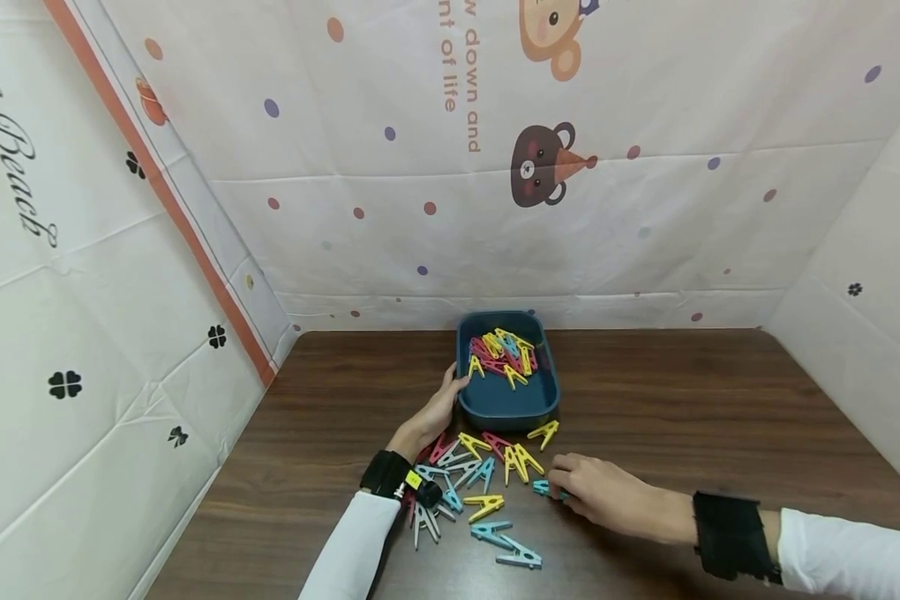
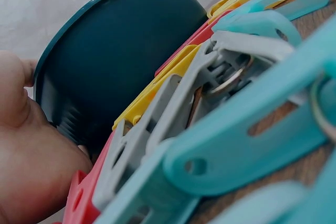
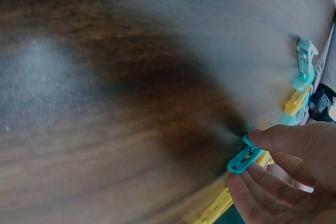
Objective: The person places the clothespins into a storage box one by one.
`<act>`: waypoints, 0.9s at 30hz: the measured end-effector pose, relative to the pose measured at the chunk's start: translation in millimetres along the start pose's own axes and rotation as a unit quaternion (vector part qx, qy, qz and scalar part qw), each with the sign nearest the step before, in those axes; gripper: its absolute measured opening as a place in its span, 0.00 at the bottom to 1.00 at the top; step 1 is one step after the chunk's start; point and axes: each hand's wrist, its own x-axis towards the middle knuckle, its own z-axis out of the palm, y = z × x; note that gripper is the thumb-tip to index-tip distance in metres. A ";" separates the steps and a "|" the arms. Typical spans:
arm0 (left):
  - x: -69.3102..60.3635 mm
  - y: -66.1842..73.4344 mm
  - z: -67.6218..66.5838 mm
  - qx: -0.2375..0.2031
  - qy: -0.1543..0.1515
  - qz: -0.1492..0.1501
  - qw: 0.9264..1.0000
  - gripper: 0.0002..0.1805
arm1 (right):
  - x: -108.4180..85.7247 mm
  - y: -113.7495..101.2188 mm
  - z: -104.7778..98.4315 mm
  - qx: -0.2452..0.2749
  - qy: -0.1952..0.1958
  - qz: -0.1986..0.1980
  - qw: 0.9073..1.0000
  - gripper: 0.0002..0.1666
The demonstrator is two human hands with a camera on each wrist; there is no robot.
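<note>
Brown tabletop [image 1: 682, 400] meets white sheeting [image 1: 682, 242] (left grip [image 1: 431, 412] holds bin [image 1: 508, 422], right grip [image 1: 607, 496] pinches blue clothespin [image 3: 241, 162]).

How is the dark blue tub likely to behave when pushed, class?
The tub looks like molded plastic, so probably stiff. Its broad, flat bottom suggests it would slide rather than tip. The clothespins inside lie loose, so they may shift.

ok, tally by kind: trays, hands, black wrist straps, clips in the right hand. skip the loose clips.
Tray: 1
Hands (left hand, right hand): 2
Black wrist straps: 2
Blue clip in right hand: 1
Total: 6
</note>
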 end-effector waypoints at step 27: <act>4.8 -3.0 -2.0 -0.002 -0.001 0.001 1.000 0.40 | 106.2 26.1 -87.6 -0.063 0.171 0.005 0.983 0.11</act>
